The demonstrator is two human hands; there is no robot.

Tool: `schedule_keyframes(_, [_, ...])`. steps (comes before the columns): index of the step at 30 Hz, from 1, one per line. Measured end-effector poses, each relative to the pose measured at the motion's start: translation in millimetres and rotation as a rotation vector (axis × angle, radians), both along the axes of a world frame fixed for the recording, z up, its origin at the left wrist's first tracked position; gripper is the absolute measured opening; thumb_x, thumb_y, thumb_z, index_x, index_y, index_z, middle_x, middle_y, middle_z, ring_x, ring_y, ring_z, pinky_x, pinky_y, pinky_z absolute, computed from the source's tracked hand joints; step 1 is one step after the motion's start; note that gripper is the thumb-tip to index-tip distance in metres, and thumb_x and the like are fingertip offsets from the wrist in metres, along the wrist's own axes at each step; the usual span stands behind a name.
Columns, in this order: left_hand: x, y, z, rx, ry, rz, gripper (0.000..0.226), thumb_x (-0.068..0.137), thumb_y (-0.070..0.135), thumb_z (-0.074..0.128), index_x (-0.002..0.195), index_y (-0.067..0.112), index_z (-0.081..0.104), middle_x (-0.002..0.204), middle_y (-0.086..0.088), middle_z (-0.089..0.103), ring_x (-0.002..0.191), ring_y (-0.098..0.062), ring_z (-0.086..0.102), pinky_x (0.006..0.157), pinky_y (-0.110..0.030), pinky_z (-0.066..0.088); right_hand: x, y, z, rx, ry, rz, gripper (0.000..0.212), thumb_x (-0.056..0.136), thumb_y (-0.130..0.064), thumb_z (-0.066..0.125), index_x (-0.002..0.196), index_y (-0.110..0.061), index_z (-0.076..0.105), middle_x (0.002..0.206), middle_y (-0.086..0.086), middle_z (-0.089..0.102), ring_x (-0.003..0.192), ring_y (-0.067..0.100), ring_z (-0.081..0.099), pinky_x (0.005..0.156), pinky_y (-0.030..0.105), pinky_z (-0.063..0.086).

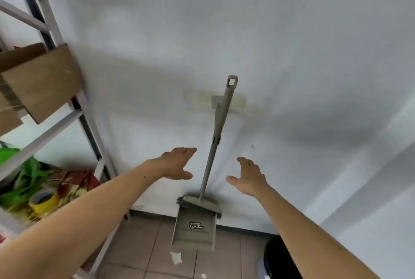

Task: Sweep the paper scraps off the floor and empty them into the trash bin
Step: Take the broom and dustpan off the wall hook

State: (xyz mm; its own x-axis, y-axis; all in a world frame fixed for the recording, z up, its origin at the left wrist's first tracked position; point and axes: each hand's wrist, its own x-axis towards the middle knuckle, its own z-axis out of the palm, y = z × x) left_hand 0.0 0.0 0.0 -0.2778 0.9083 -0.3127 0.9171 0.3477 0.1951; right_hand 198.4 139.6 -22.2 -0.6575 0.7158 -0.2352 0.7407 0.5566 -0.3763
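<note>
Reaching with fingers spread and empty, the left hand (177, 164) and right hand (248, 176) are flanking the near-upright broom handle (216, 137), dustpan (195, 228) standing against the wall, left slightly nearer.

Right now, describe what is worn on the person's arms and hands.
Nothing: both forearms are bare with no sleeve in view. The left hand and right hand wear no gloves, and no watch, ring or bracelet is visible.
</note>
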Motion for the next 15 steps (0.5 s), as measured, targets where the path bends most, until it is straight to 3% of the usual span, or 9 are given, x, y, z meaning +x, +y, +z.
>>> schedule_keyframes(4, [-20,29,9,0.043,-0.003,-0.003,0.093,0.089,0.040,0.063,0.155,0.023,0.000,0.162,0.002,0.008,0.145,-0.022,0.020,0.114,-0.040,0.029,-33,23,7,-0.033,0.077,-0.024,0.086,0.090,-0.049,0.062,0.156,-0.018,0.018,0.159,0.008,0.030,0.142,0.031,0.035,0.111,0.047,0.036])
schedule_keyframes(10, [-47,69,16,0.145,0.021,-0.050,0.104,0.082,0.042,0.072,0.155,0.026,-0.001,0.162,0.006,0.007,0.147,-0.020,0.014,0.114,-0.039,0.026,-73,52,0,-0.090,0.207,-0.023,0.094,0.083,-0.050,0.072,0.155,-0.018,0.021,0.158,0.008,0.034,0.141,0.031,0.038,0.112,0.050,0.037])
schedule_keyframes(15, [-58,99,16,0.220,0.014,-0.111,0.110,0.079,0.038,0.077,0.154,0.027,-0.002,0.162,0.006,0.009,0.146,-0.019,0.014,0.115,-0.042,0.027,-92,73,-8,-0.134,0.285,0.011,0.082,0.085,-0.048,0.071,0.150,-0.017,0.032,0.151,0.003,0.045,0.136,0.025,0.046,0.108,0.043,0.042])
